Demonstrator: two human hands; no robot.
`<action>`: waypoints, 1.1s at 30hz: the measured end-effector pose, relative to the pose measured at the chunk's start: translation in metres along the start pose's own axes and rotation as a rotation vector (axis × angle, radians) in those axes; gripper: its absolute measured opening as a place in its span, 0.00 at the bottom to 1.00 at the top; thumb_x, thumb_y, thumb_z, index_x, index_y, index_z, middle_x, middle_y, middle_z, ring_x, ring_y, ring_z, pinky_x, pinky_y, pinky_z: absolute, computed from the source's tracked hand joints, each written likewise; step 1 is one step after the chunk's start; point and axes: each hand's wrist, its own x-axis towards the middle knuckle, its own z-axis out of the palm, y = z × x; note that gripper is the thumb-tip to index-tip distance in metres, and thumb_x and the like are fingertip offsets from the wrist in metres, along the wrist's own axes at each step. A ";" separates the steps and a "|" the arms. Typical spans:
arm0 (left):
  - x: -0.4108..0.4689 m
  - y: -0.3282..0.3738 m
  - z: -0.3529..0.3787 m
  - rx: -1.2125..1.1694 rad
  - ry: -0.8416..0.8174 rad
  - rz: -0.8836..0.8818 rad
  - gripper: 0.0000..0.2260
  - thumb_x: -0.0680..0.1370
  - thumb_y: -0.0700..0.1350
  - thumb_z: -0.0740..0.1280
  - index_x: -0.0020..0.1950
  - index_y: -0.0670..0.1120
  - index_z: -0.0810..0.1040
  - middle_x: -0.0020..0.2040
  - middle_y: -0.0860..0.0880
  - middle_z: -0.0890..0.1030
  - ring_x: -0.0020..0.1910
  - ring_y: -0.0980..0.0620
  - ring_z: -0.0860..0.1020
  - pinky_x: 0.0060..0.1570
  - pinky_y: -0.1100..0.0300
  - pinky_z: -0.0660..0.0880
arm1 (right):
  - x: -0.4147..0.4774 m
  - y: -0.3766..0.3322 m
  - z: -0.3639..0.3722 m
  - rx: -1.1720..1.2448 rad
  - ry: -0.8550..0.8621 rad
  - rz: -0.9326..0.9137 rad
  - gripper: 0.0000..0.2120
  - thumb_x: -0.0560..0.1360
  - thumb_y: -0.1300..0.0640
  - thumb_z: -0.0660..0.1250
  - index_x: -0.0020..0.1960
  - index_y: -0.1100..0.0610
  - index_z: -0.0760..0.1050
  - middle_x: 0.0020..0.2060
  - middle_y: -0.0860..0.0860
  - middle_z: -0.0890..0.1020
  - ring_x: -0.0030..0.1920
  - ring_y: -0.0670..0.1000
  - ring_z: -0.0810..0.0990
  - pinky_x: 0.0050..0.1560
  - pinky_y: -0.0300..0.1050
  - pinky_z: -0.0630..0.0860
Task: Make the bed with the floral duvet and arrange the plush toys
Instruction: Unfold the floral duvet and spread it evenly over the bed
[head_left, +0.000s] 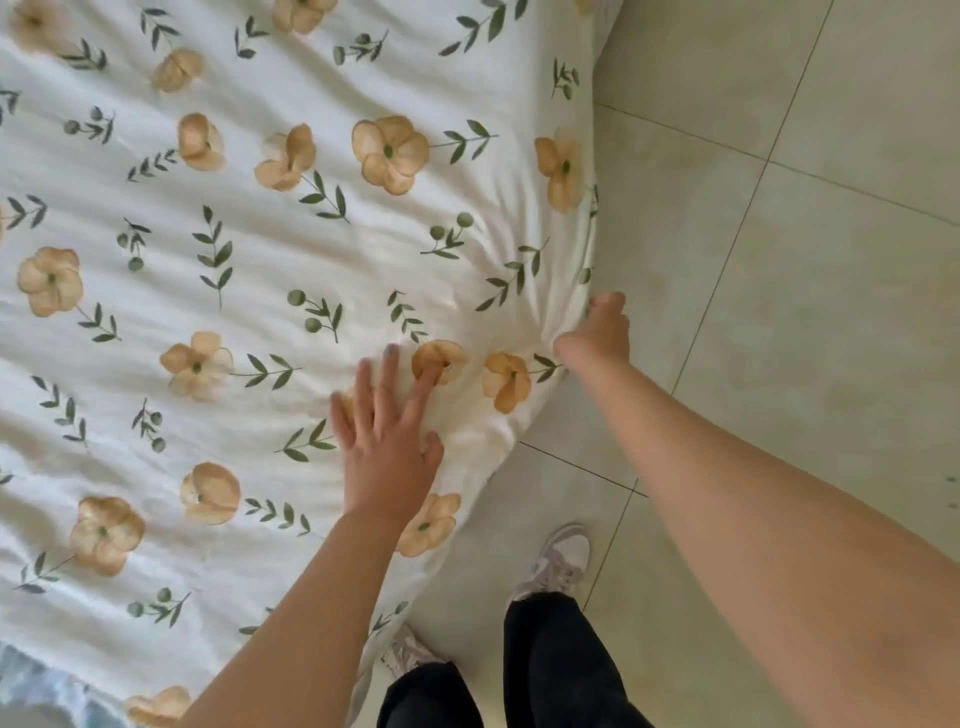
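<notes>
Both hands on duvet (270, 249): left hand (387, 441) splayed flat, right hand (597, 332) gripping edge.

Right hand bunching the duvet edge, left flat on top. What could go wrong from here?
1. The right hand pinches the duvet at one spot, where creases fan out; pulling there may wrinkle it more.
2. The left hand pinning the cloth may fight that pull.
3. The hanging edge is close to the shoes; it might get stepped on.
</notes>
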 end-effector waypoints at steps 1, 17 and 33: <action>0.001 0.004 -0.004 -0.024 0.003 -0.023 0.33 0.74 0.48 0.66 0.76 0.57 0.57 0.79 0.48 0.46 0.78 0.43 0.44 0.74 0.38 0.45 | -0.003 -0.003 -0.002 -0.061 0.060 -0.072 0.26 0.70 0.66 0.68 0.64 0.57 0.63 0.62 0.56 0.70 0.55 0.59 0.76 0.44 0.45 0.72; 0.128 0.076 -0.090 -0.447 0.076 0.068 0.28 0.76 0.45 0.65 0.75 0.53 0.61 0.76 0.51 0.59 0.75 0.49 0.59 0.73 0.50 0.58 | 0.052 -0.131 -0.073 -0.099 -0.126 -0.270 0.24 0.77 0.55 0.62 0.72 0.56 0.63 0.67 0.53 0.71 0.59 0.52 0.74 0.55 0.44 0.71; 0.281 0.144 -0.181 -0.607 -0.014 -0.124 0.41 0.75 0.53 0.69 0.78 0.52 0.45 0.78 0.46 0.48 0.77 0.46 0.51 0.70 0.44 0.62 | 0.127 -0.301 -0.097 -0.103 -0.234 -0.224 0.12 0.78 0.64 0.57 0.49 0.51 0.76 0.54 0.51 0.80 0.57 0.54 0.76 0.61 0.54 0.74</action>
